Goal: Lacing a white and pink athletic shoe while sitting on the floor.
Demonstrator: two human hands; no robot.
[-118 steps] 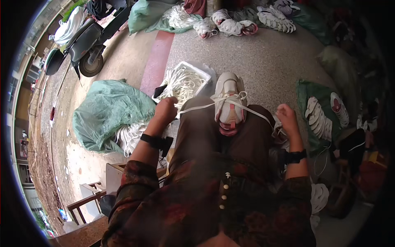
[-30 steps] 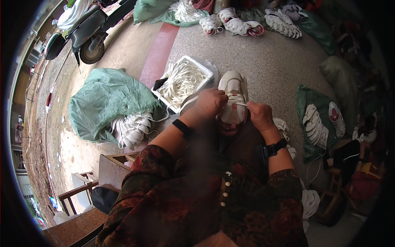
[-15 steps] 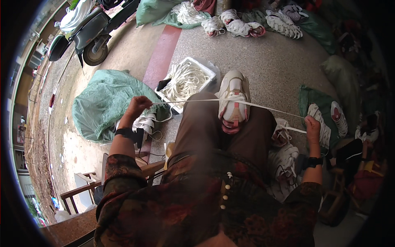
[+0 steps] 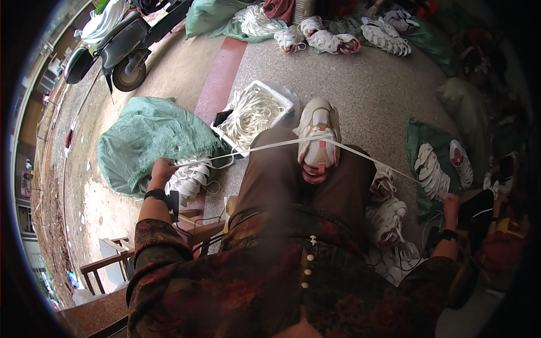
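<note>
A beige and white sneaker (image 4: 319, 121) with pink parts rests between my knees, its toe pointing away from me. A flat white shoelace (image 4: 267, 146) crosses its upper and stretches out to both sides. Out to the left, my left hand (image 4: 163, 169) is closed on one end of the lace, above several white shoes (image 4: 190, 181). My right hand (image 4: 451, 206) is closed far out to the right, where the other length of lace leads; that length looks faint close to the fingers. Black bands circle both wrists.
Beyond my left knee stands a white box (image 4: 287, 105) full of laces, beside a green sack (image 4: 149, 138). White shoes lie on a green bag (image 4: 414, 163) to the right, with more shoes (image 4: 389, 217) by my right leg. A scooter (image 4: 121, 48) is parked far left.
Both hands have moved farther apart and nearer to me, left hand to the left and right hand to the right, drawing the lace out longer across the sneaker.
</note>
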